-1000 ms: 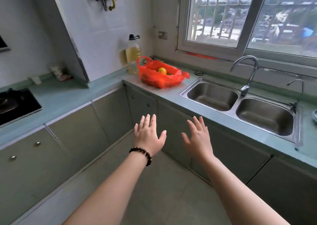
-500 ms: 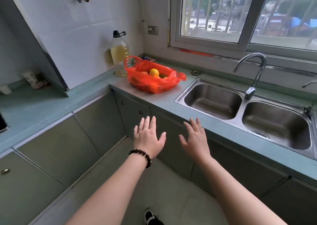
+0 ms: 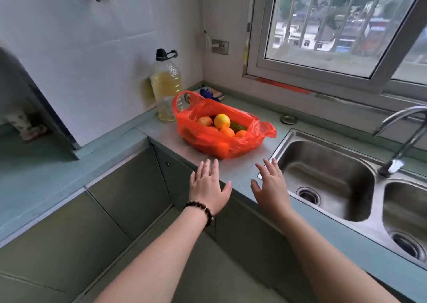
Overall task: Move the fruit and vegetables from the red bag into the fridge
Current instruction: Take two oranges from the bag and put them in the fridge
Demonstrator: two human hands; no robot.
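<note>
The red bag [image 3: 221, 129] lies open on the bench [image 3: 242, 173] between one oil bottle [image 3: 166, 85] and a two-basin sink [image 3: 323, 175], showing about five orange fruits. Both hands, left hand [image 3: 209, 187] and right hand [image 3: 270, 186], hover spread and empty just short of it.

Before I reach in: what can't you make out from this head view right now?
- Fridge: not in the head view at all, so where it stands is unknown.
- Produce low in the red bag: blurred by the red plastic, so no full count; only the yellow fruit and a few orange ones on top show clearly.
- Green item: mostly covered by fruit, type unclear.
- Faucet: spout cut off by the right edge.
- Left hand and right hand: palms face away.
</note>
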